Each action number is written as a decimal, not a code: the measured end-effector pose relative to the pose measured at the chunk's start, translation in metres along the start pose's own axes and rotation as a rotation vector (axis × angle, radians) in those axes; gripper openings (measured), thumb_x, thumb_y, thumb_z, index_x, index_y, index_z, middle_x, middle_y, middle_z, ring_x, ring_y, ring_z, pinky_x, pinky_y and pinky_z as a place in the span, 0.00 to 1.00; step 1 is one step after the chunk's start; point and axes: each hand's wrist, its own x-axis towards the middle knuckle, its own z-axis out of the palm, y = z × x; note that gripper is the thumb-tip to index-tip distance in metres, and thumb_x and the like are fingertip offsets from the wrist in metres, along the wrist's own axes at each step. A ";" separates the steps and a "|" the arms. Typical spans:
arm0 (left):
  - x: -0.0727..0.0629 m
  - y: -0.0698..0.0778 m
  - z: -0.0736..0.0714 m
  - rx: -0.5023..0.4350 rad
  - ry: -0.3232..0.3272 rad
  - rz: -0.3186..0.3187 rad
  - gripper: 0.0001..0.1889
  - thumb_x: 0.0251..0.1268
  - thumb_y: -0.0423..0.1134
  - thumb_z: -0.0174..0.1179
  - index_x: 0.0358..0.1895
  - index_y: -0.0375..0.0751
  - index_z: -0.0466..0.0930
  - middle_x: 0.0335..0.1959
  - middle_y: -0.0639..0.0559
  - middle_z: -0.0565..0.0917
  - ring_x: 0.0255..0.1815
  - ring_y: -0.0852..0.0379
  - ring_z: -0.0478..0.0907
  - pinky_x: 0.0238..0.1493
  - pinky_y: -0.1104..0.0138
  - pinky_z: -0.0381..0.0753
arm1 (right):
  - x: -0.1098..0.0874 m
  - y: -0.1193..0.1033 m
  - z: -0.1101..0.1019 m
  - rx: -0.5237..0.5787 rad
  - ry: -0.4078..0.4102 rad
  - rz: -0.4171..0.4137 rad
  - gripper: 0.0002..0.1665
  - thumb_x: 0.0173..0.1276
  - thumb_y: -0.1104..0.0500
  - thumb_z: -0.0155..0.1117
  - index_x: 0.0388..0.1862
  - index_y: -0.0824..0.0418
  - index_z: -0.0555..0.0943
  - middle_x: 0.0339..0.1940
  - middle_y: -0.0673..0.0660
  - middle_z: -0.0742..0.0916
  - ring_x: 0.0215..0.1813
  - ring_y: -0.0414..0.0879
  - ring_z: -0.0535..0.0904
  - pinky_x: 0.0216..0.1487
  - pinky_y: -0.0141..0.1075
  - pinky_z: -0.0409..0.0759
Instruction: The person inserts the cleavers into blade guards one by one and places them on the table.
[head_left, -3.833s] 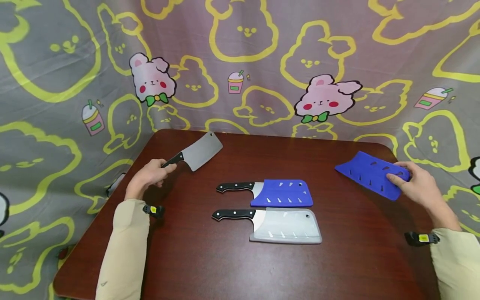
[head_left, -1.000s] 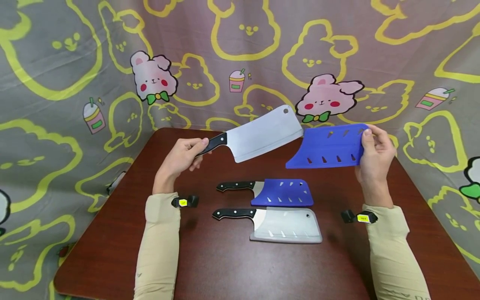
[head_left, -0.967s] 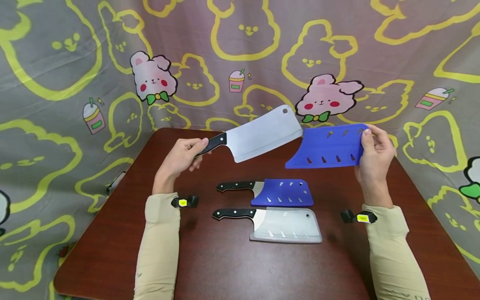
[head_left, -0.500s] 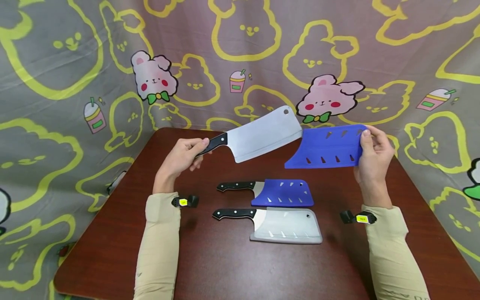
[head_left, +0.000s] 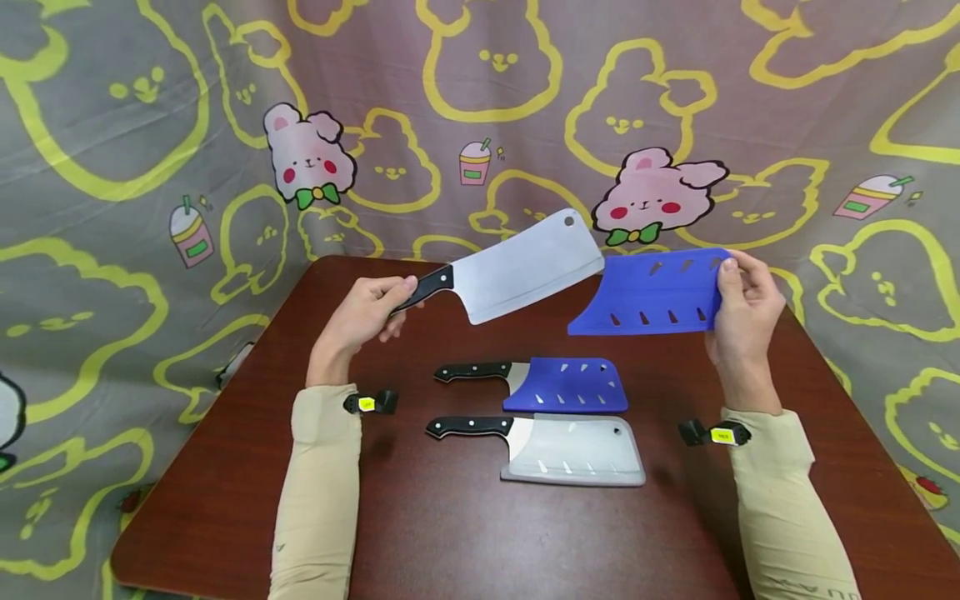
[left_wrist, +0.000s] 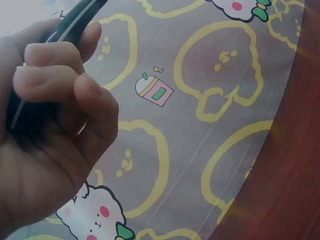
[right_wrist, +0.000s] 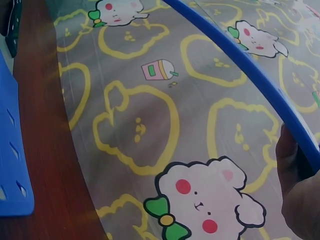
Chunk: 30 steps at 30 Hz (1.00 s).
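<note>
My left hand (head_left: 365, 312) grips the black handle of a cleaver (head_left: 528, 265), holding it above the table with the bare blade pointing right and slightly up. In the left wrist view, fingers curl round that handle (left_wrist: 75, 25). On the other side, my right hand (head_left: 746, 312) pinches the far end of a blue slotted blade sheath (head_left: 652, 293) between thumb and fingers. The sheath's near end meets or overlaps the blade's tip edge; whether they touch I cannot tell. In the right wrist view the sheath (right_wrist: 250, 70) appears edge-on.
Below the raised things, a cleaver in a blue sheath (head_left: 566, 385) lies on the brown table (head_left: 480, 542). Nearer me lies another cleaver in a translucent white sheath (head_left: 577, 452); both handles point left. A patterned curtain (head_left: 525, 67) hangs behind the table.
Since the oldest frame, both hands have come inward and up, bringing the cleaver and the blue sheath together. Over the last second they have stayed almost still, the sheath shifting slightly left.
</note>
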 end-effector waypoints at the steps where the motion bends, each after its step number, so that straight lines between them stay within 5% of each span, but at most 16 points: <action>1: 0.000 0.000 0.000 0.008 -0.008 0.001 0.22 0.74 0.53 0.52 0.36 0.35 0.81 0.09 0.49 0.68 0.11 0.51 0.67 0.18 0.62 0.68 | 0.000 0.001 0.000 0.004 0.006 0.001 0.13 0.69 0.64 0.62 0.46 0.74 0.80 0.27 0.59 0.84 0.24 0.43 0.82 0.25 0.29 0.80; 6: -0.006 0.004 -0.003 0.081 -0.062 0.025 0.18 0.74 0.49 0.54 0.33 0.37 0.81 0.10 0.48 0.68 0.13 0.49 0.67 0.16 0.63 0.59 | 0.000 0.001 0.001 0.005 0.031 -0.002 0.13 0.68 0.64 0.63 0.46 0.75 0.81 0.29 0.59 0.84 0.25 0.43 0.82 0.27 0.28 0.80; 16: -0.013 0.018 -0.004 0.122 -0.236 0.059 0.11 0.73 0.42 0.57 0.46 0.40 0.84 0.11 0.50 0.67 0.12 0.54 0.66 0.18 0.64 0.65 | 0.002 -0.010 0.002 0.087 0.113 -0.047 0.12 0.65 0.68 0.66 0.42 0.79 0.80 0.30 0.63 0.85 0.25 0.47 0.82 0.25 0.31 0.80; 22: -0.016 0.021 -0.002 0.197 -0.325 0.062 0.09 0.72 0.45 0.58 0.38 0.47 0.85 0.10 0.50 0.66 0.10 0.54 0.64 0.16 0.65 0.64 | 0.002 -0.015 0.001 0.087 0.095 -0.057 0.12 0.63 0.70 0.66 0.41 0.81 0.80 0.29 0.63 0.87 0.25 0.46 0.83 0.26 0.30 0.80; 30: -0.014 0.023 0.000 0.271 -0.317 0.095 0.12 0.72 0.48 0.57 0.31 0.49 0.82 0.11 0.52 0.66 0.11 0.55 0.65 0.17 0.66 0.63 | -0.005 -0.016 0.002 0.008 0.002 -0.040 0.10 0.65 0.68 0.66 0.40 0.77 0.81 0.28 0.59 0.86 0.24 0.43 0.82 0.26 0.28 0.80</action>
